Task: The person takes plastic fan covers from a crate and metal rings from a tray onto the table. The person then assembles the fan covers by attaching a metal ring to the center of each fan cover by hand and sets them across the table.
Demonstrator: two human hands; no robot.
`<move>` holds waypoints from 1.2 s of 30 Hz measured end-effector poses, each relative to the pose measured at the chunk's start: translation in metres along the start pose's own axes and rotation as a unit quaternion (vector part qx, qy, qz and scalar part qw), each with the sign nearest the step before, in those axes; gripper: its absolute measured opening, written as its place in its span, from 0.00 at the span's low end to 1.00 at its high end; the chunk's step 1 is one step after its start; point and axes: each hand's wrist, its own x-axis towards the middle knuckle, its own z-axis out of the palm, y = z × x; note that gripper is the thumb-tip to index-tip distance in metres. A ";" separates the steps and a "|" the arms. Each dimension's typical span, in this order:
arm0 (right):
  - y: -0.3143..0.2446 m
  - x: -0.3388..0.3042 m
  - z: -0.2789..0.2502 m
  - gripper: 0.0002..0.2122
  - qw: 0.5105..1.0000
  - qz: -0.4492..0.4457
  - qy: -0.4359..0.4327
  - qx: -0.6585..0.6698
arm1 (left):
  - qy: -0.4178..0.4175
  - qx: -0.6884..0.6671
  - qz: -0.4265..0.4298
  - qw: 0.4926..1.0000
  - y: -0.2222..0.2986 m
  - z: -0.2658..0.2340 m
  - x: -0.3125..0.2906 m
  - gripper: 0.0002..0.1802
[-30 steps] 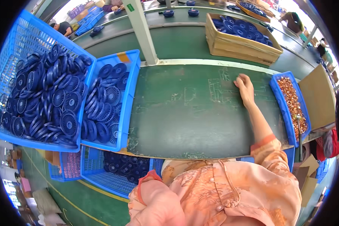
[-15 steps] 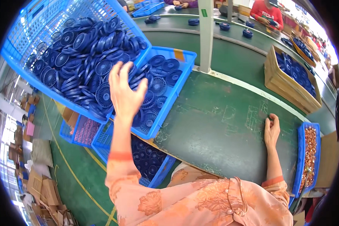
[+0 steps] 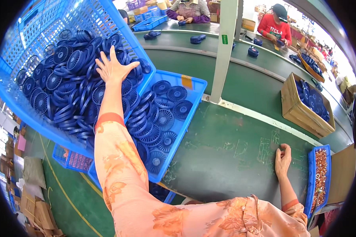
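My left hand is spread open over a heap of dark blue round fan grilles in a big tilted blue crate. It holds nothing, and I cannot tell whether its fingertips touch the heap. More grilles lie in a shallow blue tray below the crate's mouth, several flat and others leaning in a stack. Across the green worktable, my right hand rests with its fingers curled together near the right end. Whatever those fingers may hold is hidden.
At the right edge stands a blue bin of small copper-coloured parts. A cardboard box of blue parts sits beyond it. A white post rises behind the worktable. Two people work across the conveyor, where blue handheld fans lie.
My left hand has reached farther left and forward over the crate, its fingers spreading wider. My right hand stays near the same spot on the worktable. The view has shifted upward.
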 end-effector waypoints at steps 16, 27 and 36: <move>-0.008 0.002 0.005 0.08 0.997 -0.035 -0.009 -0.072 | -0.045 0.059 0.024 0.997 -0.053 0.037 0.052 0.49; -0.007 0.001 0.005 0.08 0.996 -0.047 -0.002 -0.075 | 0.100 -0.139 0.188 0.967 -0.024 0.028 -0.043 0.36; -0.008 -0.001 0.005 0.07 0.998 -0.043 -0.003 -0.055 | 0.012 -0.267 0.208 0.941 0.026 -0.014 -0.147 0.37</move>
